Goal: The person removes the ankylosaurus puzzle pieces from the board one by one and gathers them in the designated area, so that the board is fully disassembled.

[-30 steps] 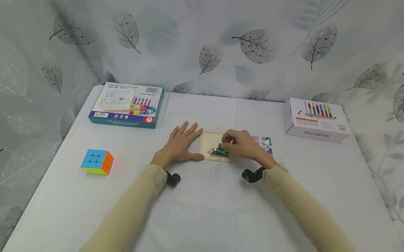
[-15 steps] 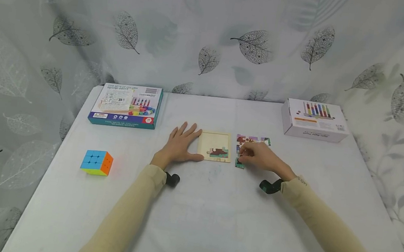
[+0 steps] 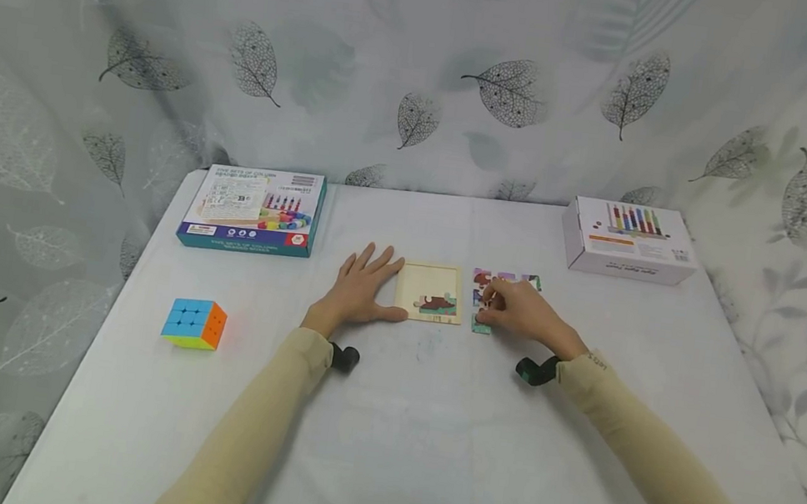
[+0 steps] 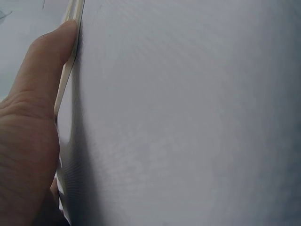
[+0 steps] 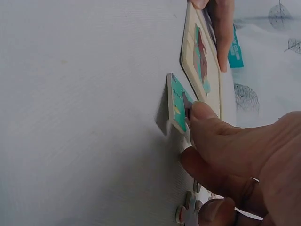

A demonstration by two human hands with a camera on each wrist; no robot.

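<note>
My left hand [image 3: 362, 285] lies flat with spread fingers at the left side of a square wooden puzzle tray [image 3: 429, 279]. Its thumb [image 4: 49, 52] rests on the tray's edge in the left wrist view. A few joined brown and green pieces [image 3: 437, 303] sit in the tray's lower right. To the right of the tray, my right hand [image 3: 528, 313] pinches a green puzzle piece [image 5: 178, 106] between thumb and finger. The piece is tilted, one edge raised above a shadow on the cloth. Several loose purple and brown pieces [image 3: 482, 277] lie beyond, partly hidden by the right hand.
A colourful cube puzzle [image 3: 194, 324] stands at the left. A flat teal-edged box [image 3: 253, 210] lies at the back left, and a white box [image 3: 632, 240] stands at the back right. White cloth [image 3: 396, 436] covers the table.
My right hand has moved right, from over the tray to the loose pieces, and now tilts up a green piece there. The left hand has stayed in place.
</note>
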